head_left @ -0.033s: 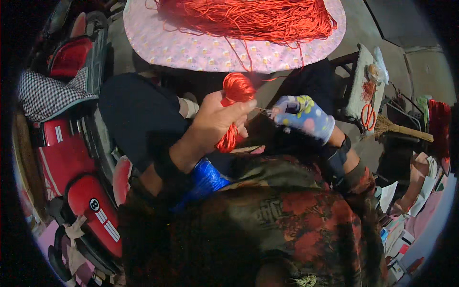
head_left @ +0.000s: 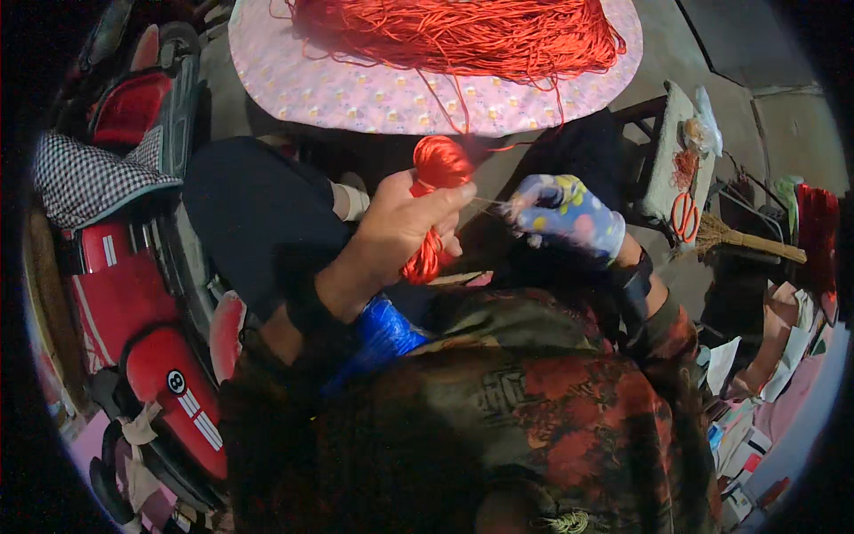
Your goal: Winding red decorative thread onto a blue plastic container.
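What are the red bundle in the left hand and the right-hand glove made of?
Red bundle: looks like thin synthetic cord or yarn, slightly glossy; separate fine strands show, matching the loose pile on the table. Fibre type unclear.
Glove on the right hand: seems soft knit or printed fabric, matte, pale blue with coloured spots; it creases like cloth.

Down at lower left, a round white label (head_left: 176,382) with a dark figure sits on the red scooter (head_left: 169,392) body, white stripes (head_left: 200,418) just beside it. Over at the right edge, a clutter of flat paper packets and boxes (head_left: 734,436), white, blue and red, lies heaped on the floor.
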A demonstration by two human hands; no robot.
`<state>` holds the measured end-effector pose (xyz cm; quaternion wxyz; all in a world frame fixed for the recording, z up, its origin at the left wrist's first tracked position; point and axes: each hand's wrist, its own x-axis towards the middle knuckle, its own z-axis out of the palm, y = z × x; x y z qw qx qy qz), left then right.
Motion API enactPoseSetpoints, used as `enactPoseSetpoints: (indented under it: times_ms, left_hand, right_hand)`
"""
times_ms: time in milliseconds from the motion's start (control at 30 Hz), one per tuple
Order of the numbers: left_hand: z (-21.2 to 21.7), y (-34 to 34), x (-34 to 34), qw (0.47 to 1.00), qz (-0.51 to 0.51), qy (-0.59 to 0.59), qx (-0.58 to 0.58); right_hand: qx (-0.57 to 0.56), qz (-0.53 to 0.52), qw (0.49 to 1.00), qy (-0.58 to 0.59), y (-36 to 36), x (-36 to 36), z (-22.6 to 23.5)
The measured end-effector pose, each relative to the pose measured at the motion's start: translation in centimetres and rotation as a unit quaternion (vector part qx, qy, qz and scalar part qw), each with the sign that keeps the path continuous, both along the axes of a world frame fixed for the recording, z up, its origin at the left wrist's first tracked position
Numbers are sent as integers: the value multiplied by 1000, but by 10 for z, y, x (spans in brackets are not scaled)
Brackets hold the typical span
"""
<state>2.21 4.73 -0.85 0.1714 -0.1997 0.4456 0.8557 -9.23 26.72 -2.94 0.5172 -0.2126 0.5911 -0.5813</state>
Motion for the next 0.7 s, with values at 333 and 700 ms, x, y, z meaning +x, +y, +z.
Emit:
enactPoseSetpoints:
  times_ms: [333, 700]
  left_hand:
    - [9, 3, -5, 999, 24, -5, 35]
    - [-14, 9, -4, 803, -299, 87, -509]
  right_hand:
    - [-124, -153, 980, -21, -25, 6, 9]
    - [1, 160, 835, 527, -57, 20, 50]
